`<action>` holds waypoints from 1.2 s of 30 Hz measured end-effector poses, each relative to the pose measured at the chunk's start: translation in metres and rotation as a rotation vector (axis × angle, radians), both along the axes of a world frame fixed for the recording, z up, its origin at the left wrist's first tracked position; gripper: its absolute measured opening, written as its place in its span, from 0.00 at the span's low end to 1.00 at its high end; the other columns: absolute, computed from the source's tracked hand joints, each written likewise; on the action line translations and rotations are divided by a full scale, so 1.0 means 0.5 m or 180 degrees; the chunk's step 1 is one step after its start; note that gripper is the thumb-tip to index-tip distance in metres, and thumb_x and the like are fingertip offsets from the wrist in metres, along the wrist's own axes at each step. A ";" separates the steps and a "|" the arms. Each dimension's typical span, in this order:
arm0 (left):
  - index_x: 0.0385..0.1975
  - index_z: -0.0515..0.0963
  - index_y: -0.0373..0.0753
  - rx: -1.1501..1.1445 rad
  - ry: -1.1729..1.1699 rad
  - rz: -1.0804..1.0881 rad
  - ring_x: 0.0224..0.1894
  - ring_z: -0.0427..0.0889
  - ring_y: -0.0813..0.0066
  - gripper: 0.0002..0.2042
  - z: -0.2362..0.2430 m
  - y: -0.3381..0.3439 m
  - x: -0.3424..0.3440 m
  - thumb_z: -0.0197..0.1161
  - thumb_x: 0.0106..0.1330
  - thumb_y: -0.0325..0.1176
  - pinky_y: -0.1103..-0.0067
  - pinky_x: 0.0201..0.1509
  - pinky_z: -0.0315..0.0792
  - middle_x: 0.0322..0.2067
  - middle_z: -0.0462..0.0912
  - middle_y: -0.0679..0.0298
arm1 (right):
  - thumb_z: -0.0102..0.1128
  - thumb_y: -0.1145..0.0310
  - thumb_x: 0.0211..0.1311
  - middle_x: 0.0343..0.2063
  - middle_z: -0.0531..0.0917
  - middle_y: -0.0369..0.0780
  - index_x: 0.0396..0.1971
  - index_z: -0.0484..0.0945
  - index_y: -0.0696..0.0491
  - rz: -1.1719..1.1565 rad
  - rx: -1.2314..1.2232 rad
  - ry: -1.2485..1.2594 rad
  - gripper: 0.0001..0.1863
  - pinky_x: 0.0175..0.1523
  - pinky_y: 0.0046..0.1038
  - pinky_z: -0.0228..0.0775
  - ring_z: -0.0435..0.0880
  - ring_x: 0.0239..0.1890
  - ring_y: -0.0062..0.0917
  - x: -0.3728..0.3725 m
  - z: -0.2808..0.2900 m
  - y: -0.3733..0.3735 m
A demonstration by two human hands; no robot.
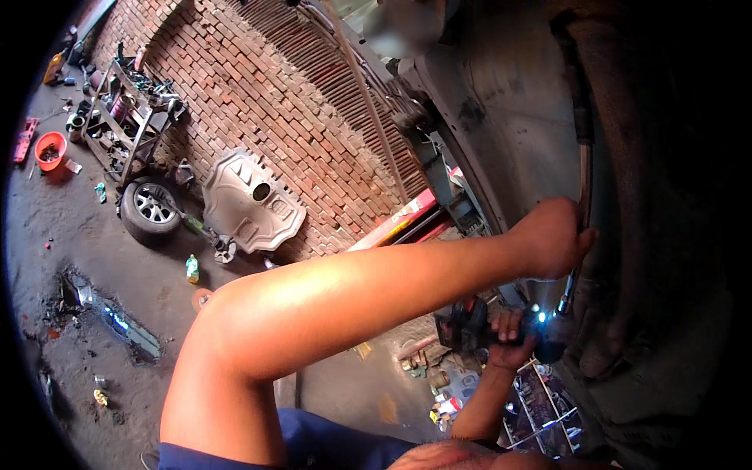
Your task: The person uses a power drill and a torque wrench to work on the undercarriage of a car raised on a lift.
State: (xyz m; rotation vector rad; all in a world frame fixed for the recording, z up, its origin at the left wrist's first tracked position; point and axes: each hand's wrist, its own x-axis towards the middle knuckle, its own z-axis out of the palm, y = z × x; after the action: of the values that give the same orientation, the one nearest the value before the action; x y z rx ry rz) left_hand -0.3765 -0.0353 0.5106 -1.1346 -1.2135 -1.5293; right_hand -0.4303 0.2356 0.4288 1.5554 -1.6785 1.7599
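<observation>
Left grip [552, 239] is clenched round a slender metal rod [586, 172], fingers wrapped, the forearm reaching across from the left. Right grip [513, 337] grasps the handle of a dark power tool [551, 348], thumb and fingers closed about it. A lamp [542, 317] on the tool is lit. The rod runs from a dark sleeve [580, 117], past the left grip, toward a bright metal socket [563, 304] at the tool; glare prevents confirmation of a join there.

Rod and tool are both held clear of the floor [98, 243]. Beside the rod is a grey panel [509, 110]; on its other side stands a thick, dark, pipe-like part [619, 141], mostly in shadow.

At the floor's edge along the brick wall [258, 94], a moulded beige panel [239, 207] leans against the brickwork. Next to it rests a spoked wheel [153, 207], near a metal frame [141, 141] loaded with parts. Toward the floor's far left corner are an orange-red bucket [47, 162] with contents and a red tray [26, 141]. A green bottle [193, 269] is on the floor, apart from the wheel.
</observation>
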 end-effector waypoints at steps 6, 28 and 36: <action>0.28 0.81 0.28 -0.0138 -0.0137 -0.0121 0.31 0.85 0.45 0.21 0.004 0.039 -0.022 0.58 0.72 0.43 0.60 0.39 0.79 0.24 0.82 0.42 | 0.61 0.50 0.66 0.17 0.66 0.29 0.32 0.78 0.49 0.0144 -0.0135 -0.0289 0.17 0.34 0.27 0.61 0.67 0.20 0.18 -0.011 -0.010 0.056; 0.36 0.72 0.41 0.3543 -0.2766 -0.0761 0.30 0.76 0.76 0.13 -0.791 -0.151 -0.068 0.57 0.74 0.45 0.76 0.38 0.72 0.27 0.77 0.67 | 0.61 0.69 0.64 0.50 0.79 0.38 0.64 0.67 0.55 0.0518 0.2095 -0.2747 0.28 0.63 0.35 0.66 0.76 0.54 0.29 -0.095 -0.659 -0.172; 0.30 0.68 0.44 0.6710 -0.2606 -0.0845 0.19 0.73 0.76 0.14 -1.170 -0.172 0.223 0.55 0.76 0.45 0.70 0.32 0.80 0.18 0.69 0.71 | 0.64 0.76 0.56 0.45 0.83 0.48 0.49 0.78 0.59 0.2114 0.3532 0.0027 0.19 0.55 0.37 0.73 0.82 0.47 0.44 0.003 -0.969 -0.418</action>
State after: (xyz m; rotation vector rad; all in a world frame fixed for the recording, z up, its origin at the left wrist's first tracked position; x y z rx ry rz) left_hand -0.2651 -0.1212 -0.0743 0.8275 0.5723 -2.2370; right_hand -0.4286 0.0265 -0.0559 2.7968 -2.5227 0.9212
